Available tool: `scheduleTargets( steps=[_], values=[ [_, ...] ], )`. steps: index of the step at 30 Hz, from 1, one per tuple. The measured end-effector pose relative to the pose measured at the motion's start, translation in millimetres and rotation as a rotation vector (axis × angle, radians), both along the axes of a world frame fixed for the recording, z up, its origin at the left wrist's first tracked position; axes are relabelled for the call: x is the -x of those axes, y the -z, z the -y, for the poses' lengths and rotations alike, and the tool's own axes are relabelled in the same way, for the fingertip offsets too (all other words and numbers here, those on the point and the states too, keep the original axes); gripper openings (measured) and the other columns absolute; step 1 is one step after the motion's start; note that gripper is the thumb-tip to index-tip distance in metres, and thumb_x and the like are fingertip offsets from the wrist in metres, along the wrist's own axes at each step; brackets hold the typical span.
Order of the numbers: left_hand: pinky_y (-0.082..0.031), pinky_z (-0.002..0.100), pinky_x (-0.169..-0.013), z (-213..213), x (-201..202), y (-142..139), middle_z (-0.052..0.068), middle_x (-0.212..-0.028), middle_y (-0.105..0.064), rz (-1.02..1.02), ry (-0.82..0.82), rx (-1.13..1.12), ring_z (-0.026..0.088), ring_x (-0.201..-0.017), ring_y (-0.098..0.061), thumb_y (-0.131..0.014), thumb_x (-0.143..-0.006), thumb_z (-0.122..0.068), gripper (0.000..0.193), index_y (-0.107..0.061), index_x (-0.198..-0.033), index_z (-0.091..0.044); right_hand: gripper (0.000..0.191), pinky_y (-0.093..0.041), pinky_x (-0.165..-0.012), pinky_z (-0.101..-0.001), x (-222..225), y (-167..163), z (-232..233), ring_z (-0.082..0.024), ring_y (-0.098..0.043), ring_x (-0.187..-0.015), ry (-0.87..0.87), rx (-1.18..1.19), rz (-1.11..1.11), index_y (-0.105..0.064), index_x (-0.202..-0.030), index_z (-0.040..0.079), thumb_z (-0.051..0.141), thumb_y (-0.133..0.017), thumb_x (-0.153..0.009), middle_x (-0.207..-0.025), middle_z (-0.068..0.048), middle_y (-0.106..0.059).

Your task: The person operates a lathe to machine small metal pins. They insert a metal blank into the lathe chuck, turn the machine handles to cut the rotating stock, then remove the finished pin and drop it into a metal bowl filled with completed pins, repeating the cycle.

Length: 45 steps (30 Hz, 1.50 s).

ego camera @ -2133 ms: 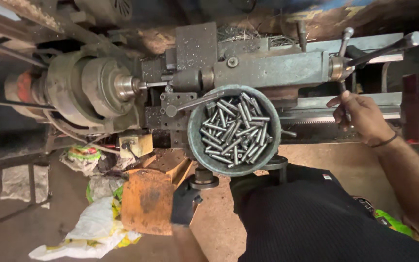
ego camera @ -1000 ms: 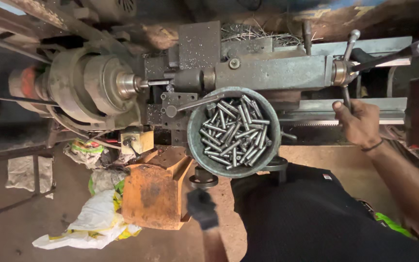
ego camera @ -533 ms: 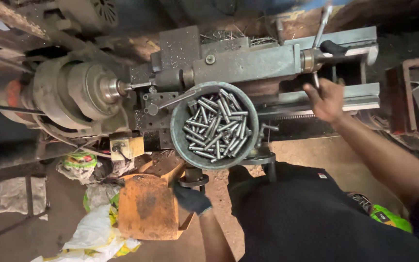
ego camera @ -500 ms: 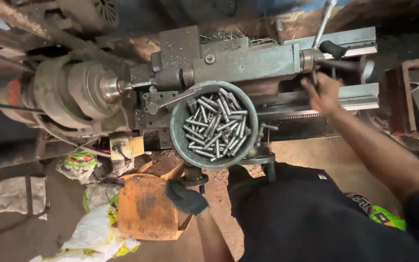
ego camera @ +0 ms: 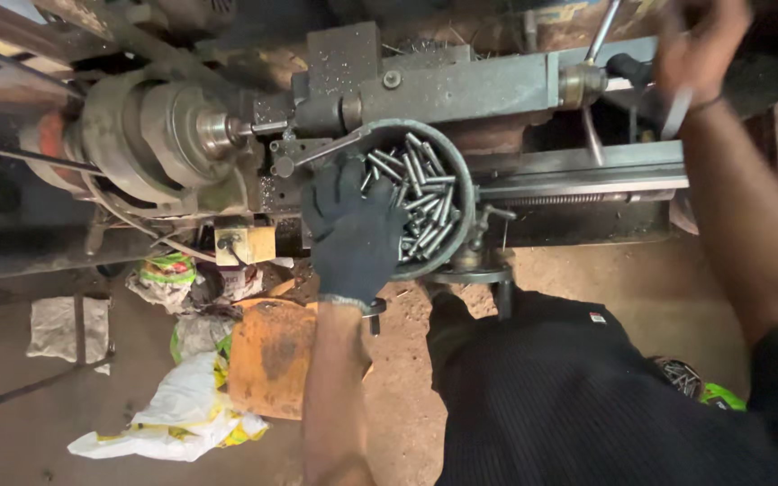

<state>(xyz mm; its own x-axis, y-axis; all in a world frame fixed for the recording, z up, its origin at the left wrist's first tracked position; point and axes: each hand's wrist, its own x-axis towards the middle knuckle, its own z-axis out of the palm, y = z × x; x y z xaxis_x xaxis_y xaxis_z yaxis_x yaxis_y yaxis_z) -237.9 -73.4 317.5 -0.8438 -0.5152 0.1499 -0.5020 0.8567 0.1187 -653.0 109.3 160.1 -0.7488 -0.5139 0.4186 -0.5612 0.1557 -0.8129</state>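
Since the earlier frames: gloved left hand (ego camera: pixel 353 236) up from beside the orange block and now inside the round grey-green metal bowl (ego camera: pixel 461 171) of short steel pins (ego camera: pixel 425 202), centre of the frame. Right hand (ego camera: pixel 700 45) lifted off the lathe's lever to the upper right corner, blurred in motion.

Left hand in a dark knit glove, fingers spread and bent down over the left half of the bowl, resting on the pins; whether any pin is pinched, impossible to tell. Bare forearm running down to the bottom edge.

Right hand bare, a thin band at the wrist, fingers loosely curled around a slim pale rod-like piece (ego camera: pixel 677 112); too smeared to tell how tightly held or what exactly. Just left of it, a black-knobbed steel lever (ego camera: pixel 601 40) sticking up from the grey lathe body (ego camera: pixel 461 85).

Bowl perched on the lathe carriage, just below the grey casting, pins heaped every which way on its right side. Left of it, the round steel chuck (ego camera: pixel 159 126) with a short workpiece stub pointing toward the bowl.

Lower left: rusty orange metal block (ego camera: pixel 267 355) on the dirt floor, white and yellow plastic bags (ego camera: pixel 182 409) beside it. Lower right: black ribbed garment (ego camera: pixel 578 396) filling the frame.
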Motion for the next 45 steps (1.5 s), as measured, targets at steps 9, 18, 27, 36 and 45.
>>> scheduleTargets(
  steps=[9, 18, 27, 36, 45],
  values=[
    [-0.026, 0.058, -0.121, -5.0, 3.6, 4.8, 0.006, -0.127, -0.065, -0.253, 0.008, -0.101, 0.036, -0.138, -0.05, -0.075, -0.087, -0.028, 0.021, -0.075, -0.105, -0.018, 0.072, -0.054, -0.107, -0.0443, -49.8, 1.4, -17.8, -0.036, -0.061, -0.131, -0.34, -0.186, -0.558, -0.056, -0.15, 0.011, -0.009, -0.078, -0.085, -0.146, -0.013, -0.062],
    [-0.062, 0.037, -0.07, 67.6, -33.4, -14.8, 0.01, -0.105, -0.071, -1.366, -0.401, -1.277, 0.025, -0.086, -0.072, -0.06, -0.104, -0.027, 0.021, -0.061, -0.116, -0.01, 0.067, -0.052, -0.106, -0.0504, -58.3, -40.1, -16.4, -0.043, -0.06, -0.129, -0.399, -0.195, -0.743, -0.065, -0.143, 0.012, -0.004, -0.082, -0.08, -0.154, -0.016, -0.061],
    [-0.055, 0.045, -0.081, 179.9, -26.8, 30.2, 0.016, -0.102, -0.074, -0.483, -0.154, -0.132, 0.032, -0.09, -0.07, -0.07, -0.1, -0.013, 0.021, -0.07, -0.119, -0.004, 0.041, -0.059, -0.093, -0.0369, -63.5, -74.3, -20.3, -0.03, -0.071, -0.105, -0.398, -0.094, -0.442, -0.073, -0.115, 0.009, -0.017, -0.069, -0.084, -0.117, -0.016, -0.073],
    [-0.052, 0.051, -0.082, 236.2, -6.7, 61.0, 0.017, -0.098, -0.073, 0.127, 0.169, -0.141, 0.038, -0.092, -0.069, -0.059, -0.092, -0.015, 0.027, -0.078, -0.111, -0.018, 0.048, -0.055, -0.109, -0.0343, -21.6, -22.2, -24.5, -0.018, -0.068, -0.118, -0.538, -0.047, 0.417, -0.06, -0.144, 0.003, -0.012, -0.06, -0.098, -0.128, -0.015, -0.068],
    [-0.05, 0.049, -0.093, 241.7, -8.3, 67.4, 0.015, -0.09, -0.074, 0.183, 0.29, -0.078, 0.034, -0.088, -0.07, -0.059, -0.089, -0.012, 0.028, -0.079, -0.108, -0.019, 0.045, -0.052, -0.096, -0.0382, -34.9, 28.6, -36.0, -0.027, -0.063, -0.109, -0.284, -0.424, 0.251, -0.059, -0.142, -0.002, -0.008, -0.056, -0.097, -0.122, -0.02, -0.067]
  ],
)
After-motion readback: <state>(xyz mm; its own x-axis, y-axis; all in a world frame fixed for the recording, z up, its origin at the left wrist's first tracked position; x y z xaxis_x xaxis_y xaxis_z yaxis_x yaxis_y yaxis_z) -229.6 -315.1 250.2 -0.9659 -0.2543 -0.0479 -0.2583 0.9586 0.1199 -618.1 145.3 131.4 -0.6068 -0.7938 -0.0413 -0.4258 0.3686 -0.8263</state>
